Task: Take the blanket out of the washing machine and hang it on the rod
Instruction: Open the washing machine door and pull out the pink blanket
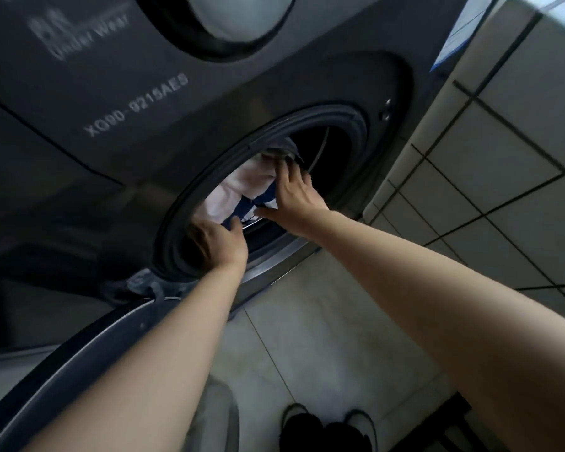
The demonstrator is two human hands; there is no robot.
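Blanket (242,187), white and blue, bunched inside drum at washing machine (229,99) mouth

Left hand (217,241) at lower rim, fingers curled, seem gripping fold; hold partly hidden

Right hand (292,199) spread over cloth, fingers straight, holding nothing yet

Door (79,350) swung open for reach; rod not visible

The blanket (242,187) shows only as a white and dark-blue bunch at the mouth of the washing machine (209,102); the rest lies in the unlit drum, out of sight. The left hand (219,243) has its fingertips buried in the cloth, so its hold cannot be judged. The right hand (294,194) hides part of the fabric. The lettering near the machine's top left corner is smeared by blur. The open door (79,353) and the dark shoes (327,429) are cut off by the bottom edge.
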